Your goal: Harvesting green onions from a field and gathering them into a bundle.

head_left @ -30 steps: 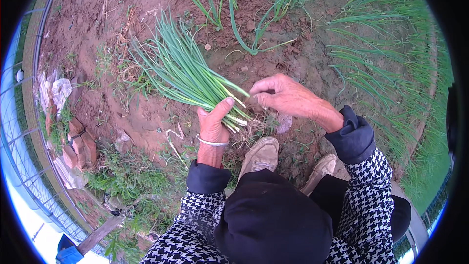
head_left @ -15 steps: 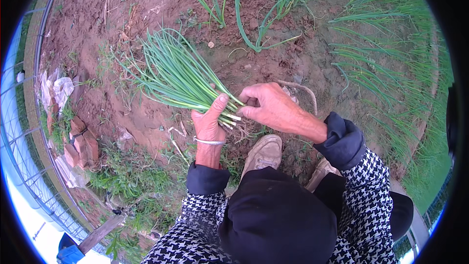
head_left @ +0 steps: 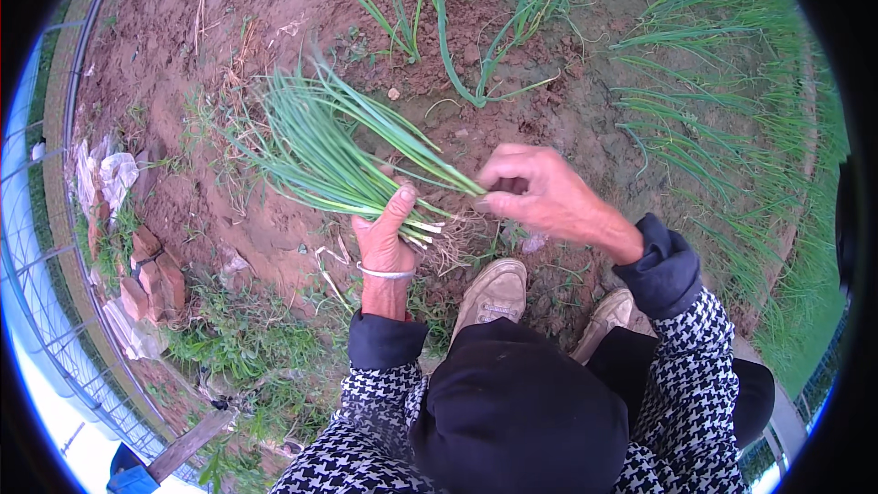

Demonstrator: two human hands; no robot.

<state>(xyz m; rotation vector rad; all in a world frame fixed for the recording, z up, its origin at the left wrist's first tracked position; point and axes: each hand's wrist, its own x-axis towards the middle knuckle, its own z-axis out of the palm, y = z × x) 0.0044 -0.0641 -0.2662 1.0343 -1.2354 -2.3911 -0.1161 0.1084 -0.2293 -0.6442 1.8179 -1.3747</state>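
A thick bunch of green onions (head_left: 320,151) lies across my left hand (head_left: 387,236), its white, rooty ends toward my shoes and its green tops toward the upper left. My left fingers wrap round it just above the roots, the thumb on top. Between the thumb and fingertips of my right hand (head_left: 540,192) are the lower ends of a few green onion stalks (head_left: 430,160). These stalks stand partly apart from the bunch, and their tops are blurred. The roots (head_left: 450,245) hang below my left hand.
Green onion plants (head_left: 480,82) grow from the brown soil ahead, with a dense green bed (head_left: 732,110) at the right. Broken bricks (head_left: 155,274) and crumpled plastic (head_left: 114,174) lie at the left near a wire fence. My shoes (head_left: 494,293) stand on the soil below.
My right hand has moved right, away from the bunch, drawing a few stalks with it. My left hand holds the bunch almost where it was.
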